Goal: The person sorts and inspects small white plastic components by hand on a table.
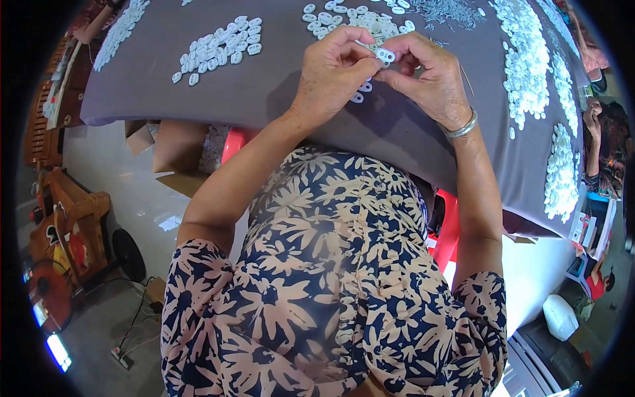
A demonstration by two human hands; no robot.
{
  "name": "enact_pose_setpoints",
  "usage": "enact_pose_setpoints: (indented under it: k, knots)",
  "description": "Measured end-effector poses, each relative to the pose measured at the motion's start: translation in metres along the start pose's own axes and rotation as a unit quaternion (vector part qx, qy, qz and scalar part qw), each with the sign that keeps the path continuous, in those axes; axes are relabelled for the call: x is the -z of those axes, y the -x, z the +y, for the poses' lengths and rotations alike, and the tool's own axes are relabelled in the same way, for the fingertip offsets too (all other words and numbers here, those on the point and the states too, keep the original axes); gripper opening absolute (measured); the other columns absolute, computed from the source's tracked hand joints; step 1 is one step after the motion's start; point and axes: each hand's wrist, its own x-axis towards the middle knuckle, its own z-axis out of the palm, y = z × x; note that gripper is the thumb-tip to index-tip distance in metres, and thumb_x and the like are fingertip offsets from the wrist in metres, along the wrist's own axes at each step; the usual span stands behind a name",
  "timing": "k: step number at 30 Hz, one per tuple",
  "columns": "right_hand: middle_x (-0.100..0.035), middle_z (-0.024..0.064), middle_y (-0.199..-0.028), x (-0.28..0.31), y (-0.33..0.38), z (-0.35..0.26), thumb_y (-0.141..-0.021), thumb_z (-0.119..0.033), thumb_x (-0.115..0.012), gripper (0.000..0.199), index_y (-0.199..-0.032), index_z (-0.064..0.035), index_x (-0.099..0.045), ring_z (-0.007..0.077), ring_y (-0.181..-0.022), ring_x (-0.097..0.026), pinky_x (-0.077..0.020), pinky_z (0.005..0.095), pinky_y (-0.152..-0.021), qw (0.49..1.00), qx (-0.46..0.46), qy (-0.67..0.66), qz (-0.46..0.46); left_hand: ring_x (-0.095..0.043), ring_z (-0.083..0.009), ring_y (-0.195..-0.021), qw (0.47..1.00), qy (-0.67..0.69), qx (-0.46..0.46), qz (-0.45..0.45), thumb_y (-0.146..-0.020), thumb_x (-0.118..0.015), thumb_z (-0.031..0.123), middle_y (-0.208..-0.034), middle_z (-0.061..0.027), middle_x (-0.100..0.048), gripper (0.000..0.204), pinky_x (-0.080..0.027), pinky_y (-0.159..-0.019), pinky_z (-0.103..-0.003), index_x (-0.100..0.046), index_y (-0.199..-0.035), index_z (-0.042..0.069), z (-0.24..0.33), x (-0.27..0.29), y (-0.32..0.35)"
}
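Pale glossy floor (126,198) shows below the table edge, with a wooden piece of furniture (73,218), a dark round fan base (129,255) and cables at the person's left, and a red plastic stool (450,225) peeking out on both sides of the body. Nearest the camera is the dark blue dress with beige flowers (331,291), from which both bare forearms rise toward the table. That table carries a grey cloth (264,92) which hangs over its near edge. Above the cloth's near part the two hands meet: the left hand (331,73) has its fingers curled narrowly, thumb and fingertips pinched on a small white oval plastic piece (385,55), and the right hand (430,76), wearing a silver bangle (462,126) at the wrist, closes its fingertips on the same piece from the other side. Just under the hands a few more white pieces (360,92) lie on the cloth. Beyond the hands sits a loose heap of the same pieces (350,18), with a scatter of thin metal pins (450,10) beside it. Further left lies a separate patch of pieces (218,49), and long bands of white pieces (529,59) run down the cloth's right side. Another person (605,145) sits past the right edge.
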Motion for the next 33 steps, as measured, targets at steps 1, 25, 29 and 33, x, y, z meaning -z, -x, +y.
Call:
enact_pose_setpoints:
  k: [1,25,29,33]
  knots:
    - [-0.054,-0.0030,-0.078,0.000,-0.001,0.001,-0.070,-0.001,-0.076,0.030,-0.097,-0.0051,-0.064,0.0040,-0.063,-0.047,-0.0419,0.0190,-0.056,1.000,0.008,0.004,0.003,-0.056,-0.0055,-0.065,1.000,-0.002,0.001,0.001,-0.083,-0.064,0.001,-0.084,-0.0046,-0.066,0.027,-0.045,-0.057,-0.018,-0.057,-0.109,0.002,0.000,0.000,0.000]
    - [-0.057,0.0028,-0.081,-0.005,0.002,-0.001,-0.072,-0.011,-0.077,0.031,-0.099,-0.0060,-0.062,0.0110,-0.060,-0.054,-0.0467,0.0242,-0.055,0.994,0.058,0.093,0.017,-0.059,-0.0076,-0.071,0.999,0.012,-0.023,-0.028,-0.085,-0.065,0.002,-0.086,-0.0044,-0.065,0.023,-0.048,-0.064,-0.020,-0.061,-0.108,0.002,-0.005,0.001,-0.002]
    - [-0.058,0.0066,-0.084,-0.005,0.001,0.008,-0.075,-0.018,-0.075,0.031,-0.099,-0.0057,-0.059,0.0207,-0.064,-0.058,-0.0489,0.0307,-0.058,0.978,0.121,0.167,-0.012,-0.059,-0.0076,-0.072,0.999,-0.020,-0.014,-0.037,-0.086,-0.063,0.002,-0.086,-0.0037,-0.065,0.020,-0.049,-0.065,-0.020,-0.061,-0.107,0.001,-0.005,0.003,-0.002]
    - [-0.058,0.0102,-0.086,-0.007,0.006,0.012,-0.080,-0.022,-0.070,0.029,-0.098,-0.0043,-0.055,0.0307,-0.073,-0.060,-0.0502,0.0373,-0.062,0.964,0.117,0.233,-0.052,-0.059,-0.0078,-0.073,0.998,-0.024,0.017,-0.055,-0.088,-0.061,0.005,-0.086,-0.0033,-0.064,0.018,-0.049,-0.066,-0.020,-0.061,-0.106,0.001,-0.004,0.004,-0.002]
